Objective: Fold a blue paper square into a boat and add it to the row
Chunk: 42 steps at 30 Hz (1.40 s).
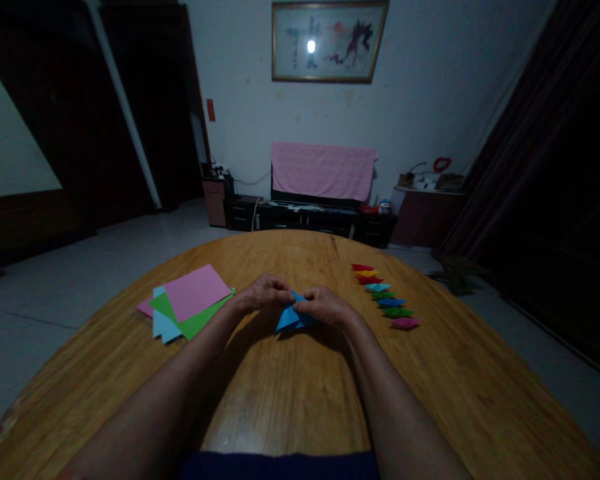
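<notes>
We bring our left hand (263,293) and right hand (325,305) together near the middle of the tabletop (290,400), both pinched on the blue paper (289,321), which rests partly folded on the wood. We judge it light, thin and easily creased, best gripped at its edges and corners. A stack of coloured sheets (193,301) lies toward the left edge, and a row of folded pieces (386,298) runs toward the right edge.

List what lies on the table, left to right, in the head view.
From the left: stack of coloured paper sheets → left hand → blue folded paper → right hand → row of small folded paper pieces.
</notes>
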{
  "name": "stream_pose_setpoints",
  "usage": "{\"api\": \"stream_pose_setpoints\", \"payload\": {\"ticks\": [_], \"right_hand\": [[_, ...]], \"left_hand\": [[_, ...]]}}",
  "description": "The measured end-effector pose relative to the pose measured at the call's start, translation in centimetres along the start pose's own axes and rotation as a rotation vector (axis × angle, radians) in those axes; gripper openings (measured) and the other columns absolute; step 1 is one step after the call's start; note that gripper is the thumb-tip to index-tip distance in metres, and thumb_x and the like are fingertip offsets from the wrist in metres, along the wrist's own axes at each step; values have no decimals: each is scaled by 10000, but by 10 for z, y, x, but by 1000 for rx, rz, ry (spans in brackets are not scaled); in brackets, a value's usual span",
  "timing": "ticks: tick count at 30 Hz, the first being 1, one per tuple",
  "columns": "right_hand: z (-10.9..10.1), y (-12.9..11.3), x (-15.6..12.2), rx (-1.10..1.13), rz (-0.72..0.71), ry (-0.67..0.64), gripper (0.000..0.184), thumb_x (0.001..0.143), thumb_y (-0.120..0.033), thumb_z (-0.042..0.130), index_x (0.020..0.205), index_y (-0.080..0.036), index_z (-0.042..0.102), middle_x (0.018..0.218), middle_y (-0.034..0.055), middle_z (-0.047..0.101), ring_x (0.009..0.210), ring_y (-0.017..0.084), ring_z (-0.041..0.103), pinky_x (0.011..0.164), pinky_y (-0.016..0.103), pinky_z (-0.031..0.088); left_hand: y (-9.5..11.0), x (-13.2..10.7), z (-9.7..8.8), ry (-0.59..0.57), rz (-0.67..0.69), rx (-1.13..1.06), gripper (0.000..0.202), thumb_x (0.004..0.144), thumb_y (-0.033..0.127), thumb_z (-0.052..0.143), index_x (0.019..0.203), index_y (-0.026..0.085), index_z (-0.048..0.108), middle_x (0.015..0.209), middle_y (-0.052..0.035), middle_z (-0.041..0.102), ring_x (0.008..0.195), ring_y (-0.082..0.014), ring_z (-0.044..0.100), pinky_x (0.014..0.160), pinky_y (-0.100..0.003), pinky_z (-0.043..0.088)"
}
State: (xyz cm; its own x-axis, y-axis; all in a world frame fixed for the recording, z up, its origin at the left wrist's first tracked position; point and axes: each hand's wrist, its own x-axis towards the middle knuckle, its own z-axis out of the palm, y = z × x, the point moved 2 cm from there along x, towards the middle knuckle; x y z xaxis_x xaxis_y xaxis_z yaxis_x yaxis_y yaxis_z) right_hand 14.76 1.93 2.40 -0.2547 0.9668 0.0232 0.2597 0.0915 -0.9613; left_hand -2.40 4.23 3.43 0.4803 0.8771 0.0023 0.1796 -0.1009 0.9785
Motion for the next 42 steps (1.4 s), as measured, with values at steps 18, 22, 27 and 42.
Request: {"api": "stream_pose_setpoints", "payload": {"ticks": [18,22,27,42], "right_hand": [[1,6,-5,-130,130,-151,113,644,-226,633,556,-158,614,422,-46,456,396,61,315,403,216,182],[2,9,-6,-151,169,-175,89,646,-217,632,579,-158,622,448,-36,473,400,67,335,401,217,201],[3,13,-7,-106,174,-143,101,659,-219,644,588,-156,608,451,-35,459,410,71,343,409,217,243],[5,10,-9,-171,243,-189,76,682,-223,617,671,-152,589,515,-33,455,468,74,364,460,237,250]], "left_hand": [[-25,-12,24,141,-107,-381,196,612,273,705,503,179,572,425,36,426,394,-92,380,426,-245,269],[-24,-14,25,129,-144,-334,182,589,244,712,497,168,575,435,15,464,409,-102,410,425,-251,281],[-26,-16,22,79,-128,-393,234,618,249,703,474,159,541,424,26,424,396,-80,377,426,-245,264],[-46,-6,26,95,-75,-502,136,618,187,696,590,149,569,474,34,476,425,-79,434,447,-233,306]]}}
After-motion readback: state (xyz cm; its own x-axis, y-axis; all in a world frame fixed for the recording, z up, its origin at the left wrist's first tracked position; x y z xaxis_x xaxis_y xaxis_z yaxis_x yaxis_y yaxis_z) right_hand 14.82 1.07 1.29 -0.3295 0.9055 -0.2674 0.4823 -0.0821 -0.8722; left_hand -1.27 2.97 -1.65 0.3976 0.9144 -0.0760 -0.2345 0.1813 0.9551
